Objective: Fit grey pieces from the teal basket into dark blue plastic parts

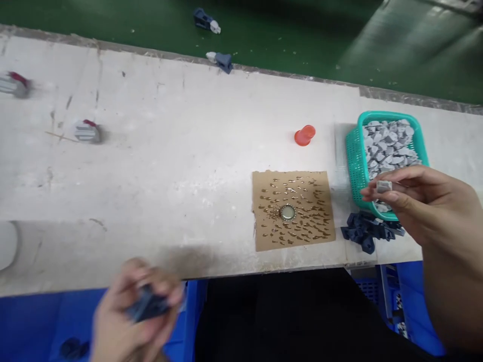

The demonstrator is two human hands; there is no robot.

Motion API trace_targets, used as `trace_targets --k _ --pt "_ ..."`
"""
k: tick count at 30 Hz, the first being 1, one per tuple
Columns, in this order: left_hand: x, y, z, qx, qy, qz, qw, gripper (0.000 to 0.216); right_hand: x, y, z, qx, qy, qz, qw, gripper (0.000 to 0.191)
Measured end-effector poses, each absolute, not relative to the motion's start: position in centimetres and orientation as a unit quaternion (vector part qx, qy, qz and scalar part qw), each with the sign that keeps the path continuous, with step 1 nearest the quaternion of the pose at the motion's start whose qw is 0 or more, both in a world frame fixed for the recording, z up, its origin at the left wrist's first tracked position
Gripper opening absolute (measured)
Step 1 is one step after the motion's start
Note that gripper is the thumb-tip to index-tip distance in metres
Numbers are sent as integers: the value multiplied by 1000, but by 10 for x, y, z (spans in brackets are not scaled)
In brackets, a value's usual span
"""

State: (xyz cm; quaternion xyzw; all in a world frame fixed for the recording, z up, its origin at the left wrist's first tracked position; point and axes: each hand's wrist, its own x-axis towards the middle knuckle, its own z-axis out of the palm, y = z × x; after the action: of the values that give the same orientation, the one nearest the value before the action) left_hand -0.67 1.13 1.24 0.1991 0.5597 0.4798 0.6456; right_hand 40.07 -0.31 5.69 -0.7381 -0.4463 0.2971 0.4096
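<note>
My right hand point(422, 201) pinches a small grey plastic piece point(384, 186) just in front of a teal basket point(354, 161) filled with several grey pieces like it. My left hand point(132, 311), blurred, is low at the table's near edge and holds a dark blue plastic part point(148, 305) over a blue bin point(45, 322). A small pile of dark blue parts point(368, 231) lies on the table just below the basket, near my right hand.
A brown cardboard square point(292, 208) spotted with glue carries a metal bottle cap point(288, 212). An orange cap point(304, 135) lies behind it. Two red-and-white items point(87, 131) sit at left. Assembled blue-white parts point(220, 60) lie on the green belt point(302, 35) beyond.
</note>
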Motion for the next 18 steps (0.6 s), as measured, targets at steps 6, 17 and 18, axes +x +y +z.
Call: trace_targets --k 6,17,18 --pt "80 12 -1 168 346 438 813 33 356 -6 56 -717 -604 202 283 24" --pt "94 5 -3 28 306 405 861 30 327 0 33 -602 -774 113 161 61" --pt "94 5 -4 11 290 404 868 31 325 1 31 -603 -774 115 156 61"
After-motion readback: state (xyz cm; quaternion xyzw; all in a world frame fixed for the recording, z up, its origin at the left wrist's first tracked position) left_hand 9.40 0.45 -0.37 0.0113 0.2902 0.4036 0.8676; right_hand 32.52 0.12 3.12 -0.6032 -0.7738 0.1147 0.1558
